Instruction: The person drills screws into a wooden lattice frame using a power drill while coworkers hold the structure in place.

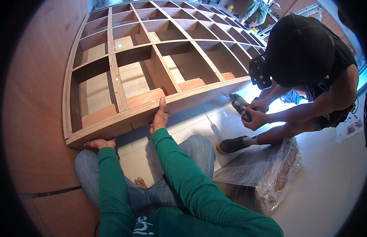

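Board (187, 102) edging the wooden grid frame (116, 77) lay directly ahead, long axis slanting from near left to far right. The right hand (159, 117), nearer a co-worker (329, 106) with a drill (239, 106), met its face thumb-up, the left hand (100, 143) its lower edge; whether the fingers pinched, I couldn't tell.

At four o'clock a film-wrapped block (250, 166) rests on the pale floor (317, 189); at three shows a printed sheet (349, 129). A ladder (310, 8) is at two, a distant person (257, 12) at one, a reddish-brown wooden panel (37, 98) at nine.
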Tool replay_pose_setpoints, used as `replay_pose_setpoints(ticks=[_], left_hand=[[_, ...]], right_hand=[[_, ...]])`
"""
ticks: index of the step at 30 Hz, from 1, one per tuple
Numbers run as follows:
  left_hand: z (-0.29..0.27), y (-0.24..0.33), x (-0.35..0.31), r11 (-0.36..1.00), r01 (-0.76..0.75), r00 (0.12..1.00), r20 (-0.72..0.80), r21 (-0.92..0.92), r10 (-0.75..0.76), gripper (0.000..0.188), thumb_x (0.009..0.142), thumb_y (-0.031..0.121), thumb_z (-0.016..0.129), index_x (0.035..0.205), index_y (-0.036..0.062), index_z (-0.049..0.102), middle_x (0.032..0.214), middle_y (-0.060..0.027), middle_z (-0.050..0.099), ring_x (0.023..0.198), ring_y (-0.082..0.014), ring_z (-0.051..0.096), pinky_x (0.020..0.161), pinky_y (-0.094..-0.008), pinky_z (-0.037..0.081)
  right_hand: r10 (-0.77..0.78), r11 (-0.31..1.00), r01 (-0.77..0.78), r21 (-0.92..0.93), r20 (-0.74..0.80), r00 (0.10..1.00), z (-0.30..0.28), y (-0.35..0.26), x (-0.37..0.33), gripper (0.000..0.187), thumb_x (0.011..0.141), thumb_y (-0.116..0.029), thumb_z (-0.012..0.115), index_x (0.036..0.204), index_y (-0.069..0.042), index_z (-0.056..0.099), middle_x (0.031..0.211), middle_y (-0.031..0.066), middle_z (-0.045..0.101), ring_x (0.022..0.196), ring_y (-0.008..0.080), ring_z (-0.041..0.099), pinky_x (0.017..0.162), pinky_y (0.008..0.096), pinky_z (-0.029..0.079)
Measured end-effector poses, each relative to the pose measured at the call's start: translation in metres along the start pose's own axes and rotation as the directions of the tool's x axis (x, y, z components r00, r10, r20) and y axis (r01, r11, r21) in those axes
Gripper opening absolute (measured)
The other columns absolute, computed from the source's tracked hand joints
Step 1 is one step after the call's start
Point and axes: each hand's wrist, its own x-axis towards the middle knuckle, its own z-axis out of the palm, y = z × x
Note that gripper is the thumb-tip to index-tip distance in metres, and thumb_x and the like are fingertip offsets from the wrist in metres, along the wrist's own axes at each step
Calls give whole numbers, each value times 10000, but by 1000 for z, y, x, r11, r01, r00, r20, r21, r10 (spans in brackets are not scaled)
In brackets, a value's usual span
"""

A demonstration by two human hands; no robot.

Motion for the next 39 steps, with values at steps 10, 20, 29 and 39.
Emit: replay_pose_setpoints(ticks=[10, 20, 29, 39], left_hand=[[-8, -3, 14, 998, 52, 993, 110, -29, -48, 1157, 782, 1004, 44, 1644, 280, 311, 1716, -79, 269, 1557, -387, 246, 1198, -742, 182], [2, -15, 21, 971, -115, 991, -95, -210, 97, 1053, 923, 873, 322, 1696, 185, 128, 1768, -71, 100, 1611, -279, 139, 1292, -526, 53], [11, 11, -25, 999, -18, 985, -174, -48, 10, 1093, 932, 878, 235, 1669, 71, 193, 1725, -198, 197, 1576, -386, 238, 1294, -495, 188], [29, 2, 2, 976, -195, 927, -342, -92, 153, 924, 1026, 747, 231, 1670, 85, 193, 1737, -147, 195, 1584, -337, 234, 1304, -421, 135]], right_hand=[[-7, 997, 5, -72, -24, 1000, -1, -3, 1, 1497, 697, -881, 711, 1607, 100, 38, 1608, 221, 332, 1394, 322, 411, 999, 445, 364], [111, 980, -59, -190, 277, 954, -5, -20, -8, 1249, 646, -1030, 517, 1604, -260, 295, 1581, 85, 402, 1238, 309, 474, 743, 409, 385], [57, 983, -4, -183, 288, 956, 0, -22, -21, 1277, 616, -1064, 483, 1582, -242, 334, 1627, 139, 356, 1359, 363, 408, 818, 489, 414], [72, 981, -14, -194, 296, 953, 1, -21, -20, 1199, 632, -1083, 422, 1512, -269, 409, 1578, 122, 396, 1242, 360, 415, 813, 483, 390]])
